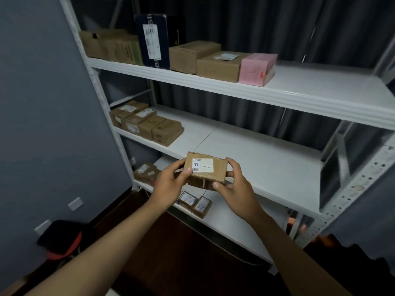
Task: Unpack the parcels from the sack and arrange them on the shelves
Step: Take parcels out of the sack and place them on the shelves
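parcel: small brown cardboard parcel wrapped in clear tape [206, 168], up in front of me at about the front edge of the middle white shelf [256, 159], white label facing me
left hand [168, 184]: fingers curled round the left end, thumb pressed on the front face
right hand [237, 184]: gripping the right end, thumb under the lower edge, fingers over the top
step: I'd say I'm checking the label before shelving it
how I'd do it well: keep both hands on, slide it in next to the row of four small brown boxes [147, 124] at the left of that shelf, label out, flush with them
sack: can't see it from here
writing: label has blue handwriting, maybe "77-" plus a line, the rest is too blurry
other labels: tall dark blue box [152, 40] on the top shelf has a white slip, unreadable
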